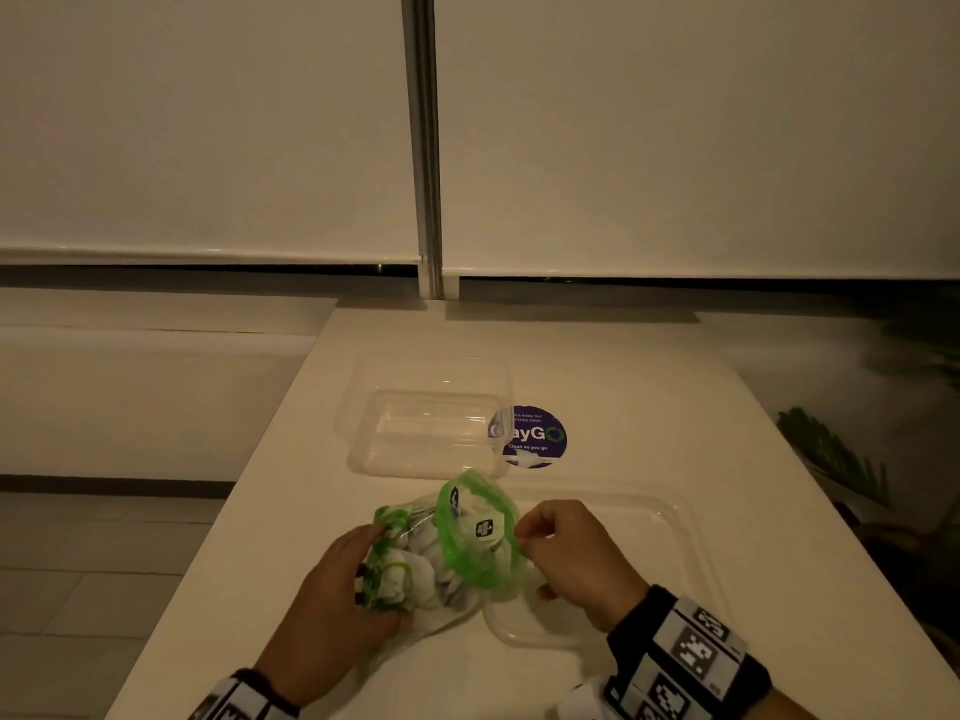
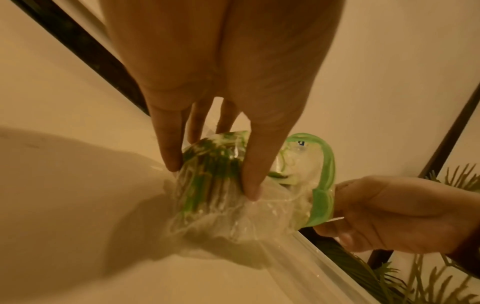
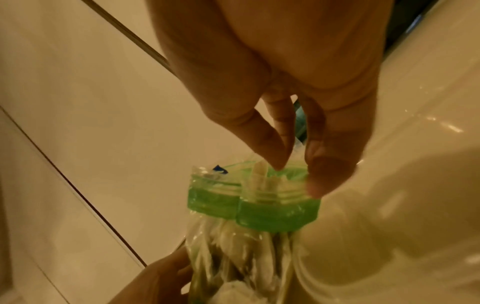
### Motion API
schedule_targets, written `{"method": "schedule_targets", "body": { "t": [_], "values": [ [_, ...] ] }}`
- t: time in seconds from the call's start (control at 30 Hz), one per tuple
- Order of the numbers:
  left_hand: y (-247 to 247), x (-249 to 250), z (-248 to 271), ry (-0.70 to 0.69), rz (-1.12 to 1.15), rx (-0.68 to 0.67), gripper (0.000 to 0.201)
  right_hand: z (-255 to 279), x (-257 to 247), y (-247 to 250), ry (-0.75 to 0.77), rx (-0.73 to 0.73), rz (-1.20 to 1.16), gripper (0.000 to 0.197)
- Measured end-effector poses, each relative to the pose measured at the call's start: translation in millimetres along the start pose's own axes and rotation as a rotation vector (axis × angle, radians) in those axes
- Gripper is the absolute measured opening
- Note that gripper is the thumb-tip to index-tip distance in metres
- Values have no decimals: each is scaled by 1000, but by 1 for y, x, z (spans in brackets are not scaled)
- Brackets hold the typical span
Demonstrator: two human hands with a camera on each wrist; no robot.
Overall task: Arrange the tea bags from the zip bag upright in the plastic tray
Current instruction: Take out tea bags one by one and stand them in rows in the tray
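Head view: our left hand point(image 1: 337, 589) grips the bunched lower end of the zip bag point(image 1: 441, 553), fingers curled round the plastic, while our right hand point(image 1: 576, 558) pinches the green zip rim point(image 3: 278, 211) between thumb and fingertips, holding the mouth apart. White tea bags point(image 1: 431, 569) fill the bag, which lies near the front edge of the surface point(image 1: 260, 563). Just right of it, under our right hand, lies a clear lid point(image 1: 670, 537). Farther back stands the plastic tray point(image 1: 363, 423), partly covering a purple round sticker point(image 1: 540, 439).
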State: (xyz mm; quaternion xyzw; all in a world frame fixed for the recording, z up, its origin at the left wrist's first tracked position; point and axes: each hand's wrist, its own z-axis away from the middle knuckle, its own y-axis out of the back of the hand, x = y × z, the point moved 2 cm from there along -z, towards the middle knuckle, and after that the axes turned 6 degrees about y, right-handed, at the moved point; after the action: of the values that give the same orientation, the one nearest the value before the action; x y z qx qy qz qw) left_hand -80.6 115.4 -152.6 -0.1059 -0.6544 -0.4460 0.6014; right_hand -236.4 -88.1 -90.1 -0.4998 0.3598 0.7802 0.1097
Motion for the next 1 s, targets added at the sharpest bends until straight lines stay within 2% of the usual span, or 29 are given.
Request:
{"method": "schedule_targets", "body": {
  "t": [0.03,0.1,0.17,0.23,0.47,0.63,0.73,0.83,0.93,1.0],
  "values": [
    [0,-1,-1,-2,-1,4,89,-1,-2,2,57,18,57,10],
    [-1,-4,-2,0,-14,20,89,-4,-8,6,127,-12,136,26],
    [-1,-8,-1,-19,-51,27,91,-9,-12,5,107,-104,181,41],
    [-1,-10,-1,-28,-86,23,93,-14,-14,0,65,-186,251,45],
    [1,-3,4,8,-105,-7,95,-19,-14,-8,34,-289,305,28],
    [13,10,11,53,-113,-18,99,-17,-20,4,106,-205,256,19],
    [28,26,17,17,-114,16,94,-14,-32,23,179,-161,313,26],
    [39,56,23,-74,-135,78,88,-9,-46,45,230,-162,349,12],
    [34,103,26,-252,-94,167,60,-1,-61,67,281,-159,347,9],
    [21,136,24,-336,-82,163,43,5,-72,79,321,-172,354,9]
  ]
}}
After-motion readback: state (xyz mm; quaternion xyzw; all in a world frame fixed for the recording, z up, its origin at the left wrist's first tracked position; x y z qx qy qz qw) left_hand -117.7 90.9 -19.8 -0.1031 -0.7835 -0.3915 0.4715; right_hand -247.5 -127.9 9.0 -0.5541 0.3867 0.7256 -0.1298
